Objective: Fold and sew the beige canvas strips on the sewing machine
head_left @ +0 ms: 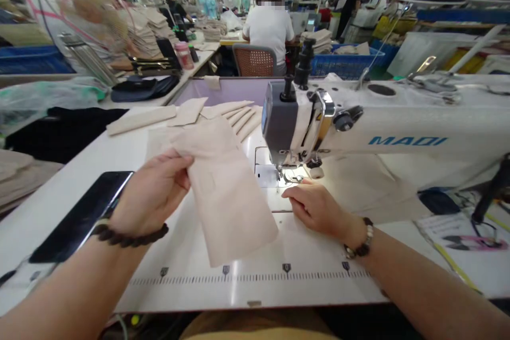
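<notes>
Left hand (pixel 153 194) grips a beige cloth panel (pixel 227 207) by its upper edge, held at frame centre above the white sewing table (pixel 199 297); right hand (pixel 314 207) lies open and released just beside the presser foot (pixel 289 174), well placed for smoothing cloth flat.

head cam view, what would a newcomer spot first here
The white industrial sewing machine with blue lettering dominates the right side, its needle area brightly lit. At centre, the left hand holds up a beige fabric piece, while the right hand rests near the presser foot. Beyond them, more beige fabric strips lie fanned across the white sewing table.
</notes>
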{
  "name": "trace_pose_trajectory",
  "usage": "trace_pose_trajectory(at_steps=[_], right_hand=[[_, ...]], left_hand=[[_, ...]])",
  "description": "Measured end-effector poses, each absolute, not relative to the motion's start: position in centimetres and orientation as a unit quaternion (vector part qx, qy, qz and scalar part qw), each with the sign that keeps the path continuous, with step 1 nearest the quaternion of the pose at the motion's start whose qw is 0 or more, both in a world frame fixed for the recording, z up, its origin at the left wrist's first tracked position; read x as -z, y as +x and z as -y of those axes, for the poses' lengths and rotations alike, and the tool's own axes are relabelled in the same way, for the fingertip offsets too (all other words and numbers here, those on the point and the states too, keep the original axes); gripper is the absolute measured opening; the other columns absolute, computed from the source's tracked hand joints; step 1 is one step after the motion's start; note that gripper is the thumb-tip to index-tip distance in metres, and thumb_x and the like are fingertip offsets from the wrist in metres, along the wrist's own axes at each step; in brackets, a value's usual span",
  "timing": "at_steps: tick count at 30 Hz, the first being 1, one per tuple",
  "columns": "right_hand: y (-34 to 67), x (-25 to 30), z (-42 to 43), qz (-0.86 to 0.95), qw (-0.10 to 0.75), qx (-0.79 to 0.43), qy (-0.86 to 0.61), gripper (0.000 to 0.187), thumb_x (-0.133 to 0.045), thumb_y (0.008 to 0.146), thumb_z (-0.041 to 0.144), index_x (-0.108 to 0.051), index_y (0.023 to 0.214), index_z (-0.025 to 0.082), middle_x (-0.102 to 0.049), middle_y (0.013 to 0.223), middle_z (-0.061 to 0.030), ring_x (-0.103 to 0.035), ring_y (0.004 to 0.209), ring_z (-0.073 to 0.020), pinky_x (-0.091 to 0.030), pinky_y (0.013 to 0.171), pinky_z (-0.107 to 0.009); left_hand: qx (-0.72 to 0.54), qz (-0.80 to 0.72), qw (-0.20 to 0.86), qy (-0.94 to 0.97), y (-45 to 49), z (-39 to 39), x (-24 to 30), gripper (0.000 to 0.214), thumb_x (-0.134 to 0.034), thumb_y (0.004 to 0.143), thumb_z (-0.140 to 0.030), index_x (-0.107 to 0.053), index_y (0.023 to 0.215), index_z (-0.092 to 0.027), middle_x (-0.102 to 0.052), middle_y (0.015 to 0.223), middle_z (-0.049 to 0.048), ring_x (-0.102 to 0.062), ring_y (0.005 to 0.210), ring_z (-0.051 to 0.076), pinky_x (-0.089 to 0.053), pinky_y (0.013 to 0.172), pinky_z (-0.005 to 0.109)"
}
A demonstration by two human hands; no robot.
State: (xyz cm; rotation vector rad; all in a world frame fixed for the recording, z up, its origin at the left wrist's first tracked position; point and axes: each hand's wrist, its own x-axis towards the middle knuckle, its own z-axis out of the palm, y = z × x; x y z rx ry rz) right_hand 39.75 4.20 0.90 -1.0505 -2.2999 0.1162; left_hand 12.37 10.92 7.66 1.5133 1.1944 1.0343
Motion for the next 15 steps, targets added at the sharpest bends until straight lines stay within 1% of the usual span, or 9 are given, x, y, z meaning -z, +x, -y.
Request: trace_pose_trajectory(at_steps=[1, 2, 3, 5, 7, 8, 10, 12, 15], right_hand=[[39.8, -0.7, -4.2, 0.873, 0.286, -0.045, -0.392, 0.020, -0.037, 0.082, 0.010, -0.056, 0.085, 0.015, -0.058, 0.064, -0.0013, -0.049, 0.057, -0.0140, -0.035, 0.064, -0.029], [39.9, -0.5, -4.2, 0.879, 0.272, -0.047, -0.388, 0.020, -0.037, 0.082, 0.010, -0.056, 0.084, 0.015, -0.059, 0.065, -0.0016, -0.050, 0.057, -0.0140, -0.035, 0.064, -0.029], [40.0, -0.4, -4.2, 0.884, 0.258, -0.051, -0.386, 0.021, -0.037, 0.082, 0.010, -0.057, 0.083, 0.015, -0.060, 0.065, -0.0018, -0.051, 0.058, -0.0140, -0.034, 0.065, -0.029], [40.2, -0.3, -4.3, 0.891, 0.234, -0.060, -0.384, 0.021, -0.038, 0.081, 0.010, -0.058, 0.083, 0.014, -0.062, 0.068, -0.0025, -0.052, 0.060, -0.0141, -0.034, 0.066, -0.029], [40.1, -0.3, -4.3, 0.895, 0.212, -0.067, -0.386, 0.021, -0.039, 0.081, 0.010, -0.060, 0.084, 0.014, -0.062, 0.070, -0.0025, -0.052, 0.061, -0.0142, -0.033, 0.066, -0.029], [40.1, -0.3, -4.3, 0.898, 0.201, -0.068, -0.386, 0.021, -0.040, 0.081, 0.011, -0.061, 0.085, 0.014, -0.062, 0.069, -0.0023, -0.052, 0.060, -0.0142, -0.033, 0.066, -0.029], [39.9, -0.3, -4.3, 0.905, 0.178, -0.069, -0.380, 0.023, -0.041, 0.082, 0.012, -0.062, 0.091, 0.015, -0.060, 0.068, -0.0013, -0.050, 0.060, -0.0139, -0.034, 0.067, -0.029], [39.8, -0.2, -4.2, 0.914, 0.165, -0.064, -0.365, 0.027, -0.040, 0.083, 0.012, -0.062, 0.099, 0.016, -0.059, 0.067, -0.0003, -0.048, 0.058, -0.0137, -0.034, 0.068, -0.030], [39.8, 0.1, -4.2, 0.926, 0.154, -0.043, -0.343, 0.032, -0.037, 0.086, 0.012, -0.060, 0.108, 0.015, -0.057, 0.066, 0.0000, -0.046, 0.057, -0.0140, -0.034, 0.066, -0.030]], left_hand=[[-0.411, -0.494, 0.492, 0.587, 12.5, -11.3, -6.1, 0.025, -0.048, 0.077, -0.020, -0.057, 0.098, -0.011, -0.067, 0.083, 0.0081, -0.063, 0.084, 0.023, -0.055, 0.075, 0.035], [-0.391, -0.508, 0.500, 0.582, 12.5, -11.4, -4.6, 0.025, -0.051, 0.075, -0.022, -0.058, 0.095, -0.011, -0.066, 0.080, 0.0088, -0.063, 0.083, 0.023, -0.055, 0.074, 0.036], [-0.372, -0.529, 0.469, 0.601, 12.3, -11.4, -3.4, 0.028, -0.054, 0.074, -0.025, -0.058, 0.099, -0.011, -0.066, 0.084, 0.0087, -0.063, 0.085, 0.024, -0.054, 0.076, 0.038], [-0.340, -0.555, 0.310, 0.693, 11.9, -10.7, -2.3, 0.038, -0.058, 0.074, -0.030, -0.056, 0.109, -0.015, -0.063, 0.101, 0.0090, -0.061, 0.090, 0.024, -0.053, 0.080, 0.042], [-0.273, -0.487, 0.155, 0.815, 11.9, -9.4, -2.7, 0.034, -0.053, 0.081, -0.032, -0.057, 0.111, -0.016, -0.057, 0.115, 0.0110, -0.057, 0.101, 0.026, -0.048, 0.089, 0.045], [-0.228, -0.423, 0.118, 0.869, 12.2, -8.7, -3.2, 0.031, -0.048, 0.085, -0.031, -0.058, 0.111, -0.016, -0.057, 0.116, 0.0110, -0.055, 0.105, 0.026, -0.045, 0.093, 0.046], [-0.147, -0.343, 0.049, 0.927, 13.1, -7.5, -4.0, 0.031, -0.044, 0.090, -0.031, -0.058, 0.111, -0.015, -0.056, 0.119, 0.0131, -0.054, 0.106, 0.028, -0.047, 0.090, 0.047], [-0.090, -0.310, 0.010, 0.946, 14.1, -6.8, -4.0, 0.036, -0.048, 0.089, -0.035, -0.056, 0.114, -0.010, -0.055, 0.120, 0.0171, -0.054, 0.106, 0.030, -0.048, 0.088, 0.047], [-0.041, -0.270, 0.006, 0.962, 14.7, -6.6, -2.9, 0.049, -0.055, 0.084, -0.040, -0.052, 0.119, -0.006, -0.052, 0.123, 0.0207, -0.052, 0.110, 0.031, -0.048, 0.091, 0.045]])
